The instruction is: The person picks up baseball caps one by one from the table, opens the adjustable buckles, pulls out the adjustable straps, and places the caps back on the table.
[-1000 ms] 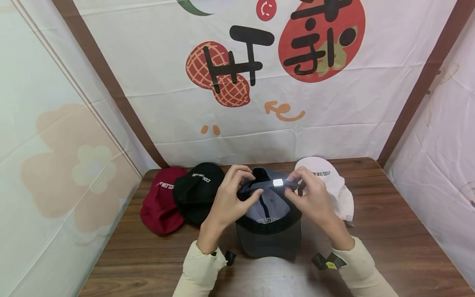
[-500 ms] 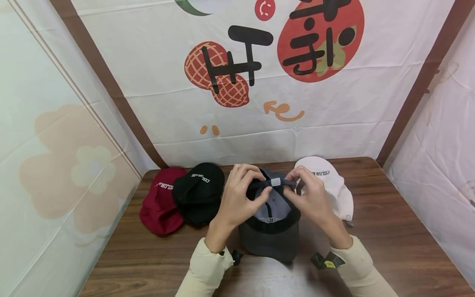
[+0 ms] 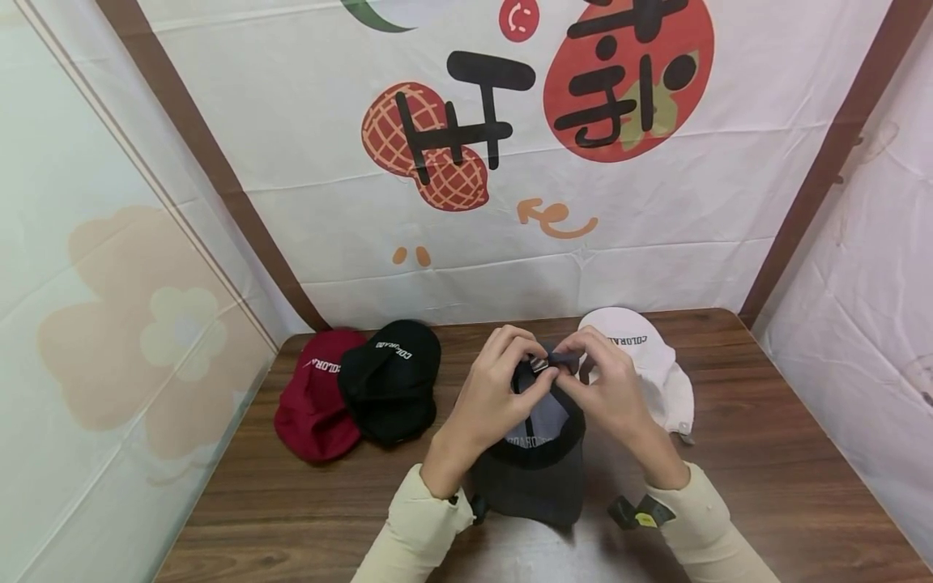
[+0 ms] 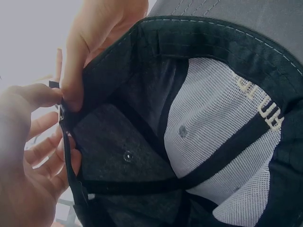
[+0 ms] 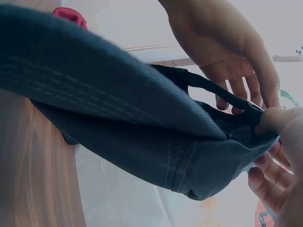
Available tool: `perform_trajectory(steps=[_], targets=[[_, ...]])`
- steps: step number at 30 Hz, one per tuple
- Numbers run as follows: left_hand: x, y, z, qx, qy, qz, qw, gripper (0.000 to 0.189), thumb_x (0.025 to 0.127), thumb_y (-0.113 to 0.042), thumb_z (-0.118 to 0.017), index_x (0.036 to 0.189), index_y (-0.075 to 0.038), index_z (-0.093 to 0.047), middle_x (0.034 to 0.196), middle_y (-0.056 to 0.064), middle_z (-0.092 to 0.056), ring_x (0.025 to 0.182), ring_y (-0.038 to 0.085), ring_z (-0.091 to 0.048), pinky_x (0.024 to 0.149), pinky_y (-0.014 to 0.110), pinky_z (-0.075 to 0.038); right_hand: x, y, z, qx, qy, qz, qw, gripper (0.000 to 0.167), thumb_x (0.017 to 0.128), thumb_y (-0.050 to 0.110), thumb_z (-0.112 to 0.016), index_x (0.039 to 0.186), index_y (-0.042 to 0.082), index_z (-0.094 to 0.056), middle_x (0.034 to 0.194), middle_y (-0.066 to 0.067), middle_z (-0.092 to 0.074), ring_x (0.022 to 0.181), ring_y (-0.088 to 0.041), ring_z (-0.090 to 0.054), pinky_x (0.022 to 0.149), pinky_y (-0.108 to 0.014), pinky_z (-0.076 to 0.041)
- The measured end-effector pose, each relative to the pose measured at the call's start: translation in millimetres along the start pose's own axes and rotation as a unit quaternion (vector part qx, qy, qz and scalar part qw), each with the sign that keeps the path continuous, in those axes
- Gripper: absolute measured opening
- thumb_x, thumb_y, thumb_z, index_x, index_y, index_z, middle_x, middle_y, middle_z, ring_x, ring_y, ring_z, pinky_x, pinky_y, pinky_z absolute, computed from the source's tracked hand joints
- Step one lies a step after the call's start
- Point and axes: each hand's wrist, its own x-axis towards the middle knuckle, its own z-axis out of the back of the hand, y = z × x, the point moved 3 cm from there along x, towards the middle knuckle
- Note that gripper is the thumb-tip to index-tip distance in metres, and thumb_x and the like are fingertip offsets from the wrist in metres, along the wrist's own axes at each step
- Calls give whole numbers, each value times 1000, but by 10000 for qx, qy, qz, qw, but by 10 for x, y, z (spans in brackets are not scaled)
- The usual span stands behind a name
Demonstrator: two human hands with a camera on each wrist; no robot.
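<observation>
A dark grey-blue baseball cap [image 3: 535,486] is held in both hands, its brim toward me and its inside facing up. My left hand [image 3: 499,397] pinches the back strap [image 4: 71,161] near its metal buckle [image 3: 539,364]. Close beside it, my right hand [image 3: 608,385] grips the strap and the cap's back edge between thumb and fingers. In the left wrist view the two thumbs nearly meet at the buckle. Pale mesh lining [image 4: 213,113] and dark seam tape show inside the crown. The strap's end is partly hidden by the fingers.
A red cap [image 3: 317,405] and a black cap [image 3: 394,380] lie overlapping at the left on the wooden table [image 3: 773,470]. To the right, a white cap [image 3: 634,356] sits behind my right hand. A printed cloth [image 3: 656,243] hangs behind the table.
My left hand has moved right along the strap, close to my right hand. The strap now bunches between them, and the cap has tilted slightly. The other caps have stayed put.
</observation>
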Motion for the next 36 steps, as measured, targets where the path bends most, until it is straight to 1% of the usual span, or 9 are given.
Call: perform_trajectory(steps=[6, 8, 14, 16, 18, 23, 27, 31, 36], targets=[[-6, -6, -27, 62, -66, 108, 9999, 18, 96, -12, -80, 105, -8, -65, 109, 6, -63, 94, 17, -58, 80, 27, -53, -22, 2, -9, 115, 7, -79, 9999, 31, 78, -15, -80, 102, 6, -74, 96, -12, -70, 73, -15, -58, 58, -23, -50], [-7, -6, -33, 103, -98, 121, 9998, 17, 96, -12, -79, 104, -8, -64, 108, 6, -63, 93, 17, -58, 79, 27, -53, -29, -1, -10, 150, 47, -181, 9997, 30, 81, -14, -79, 102, 6, -75, 98, -10, -70, 74, -13, -59, 58, -23, -50], [-2, -5, -35, 208, -223, 186, 9994, 11, 96, -7, -75, 100, -7, -64, 102, 6, -63, 88, 16, -58, 75, 26, -52, -49, -19, -23, 151, 60, -368, 9992, 27, 83, -15, -78, 100, 6, -75, 96, -6, -69, 75, -12, -60, 57, -23, -50], [-1, -5, -31, 241, -259, 213, 9991, 10, 97, -6, -74, 99, -8, -64, 101, 6, -62, 87, 16, -58, 74, 26, -52, -49, -21, -26, 150, 44, -355, 9992, 27, 83, -15, -79, 98, 6, -75, 96, -5, -69, 75, -12, -61, 56, -24, -50], [0, -6, -28, 267, -277, 233, 9990, 9, 97, -6, -73, 98, -8, -65, 101, 5, -62, 87, 16, -59, 74, 25, -52, -45, -15, -25, 113, 20, -252, 9996, 27, 81, -16, -79, 97, 5, -74, 95, -5, -69, 73, -13, -61, 56, -24, -50], [3, -12, -33, 308, -305, 173, 9989, 8, 98, -6, -72, 97, -9, -65, 101, 5, -63, 86, 15, -59, 74, 23, -53, -32, 9, -23, -63, -21, 51, 10000, 29, 78, -17, -83, 98, 3, -75, 98, -7, -71, 70, -14, -61, 57, -21, -50], [6, -22, -36, 301, -277, 175, 9990, 7, 99, -7, -72, 97, -9, -66, 101, 5, -64, 85, 15, -59, 73, 23, -53, -31, 12, -26, -62, -71, 134, 9999, 30, 77, -17, -83, 96, 4, -75, 97, -7, -71, 70, -14, -61, 58, -20, -49], [8, -26, -42, 282, -249, 213, 9991, 6, 99, -6, -71, 97, -9, -66, 100, 5, -64, 85, 15, -59, 73, 24, -53, -34, 0, -29, -42, -75, 152, 9998, 30, 76, -18, -83, 94, 5, -75, 96, -7, -72, 69, -14, -61, 57, -19, -48], [12, -31, -39, 225, -249, 233, 9992, 5, 99, -5, -70, 98, -8, -66, 100, 5, -65, 84, 15, -60, 73, 24, -54, -40, -11, -29, 23, -21, -31, 10000, 28, 79, -16, -81, 92, 7, -75, 96, -6, -73, 71, -13, -61, 57, -18, -46]])
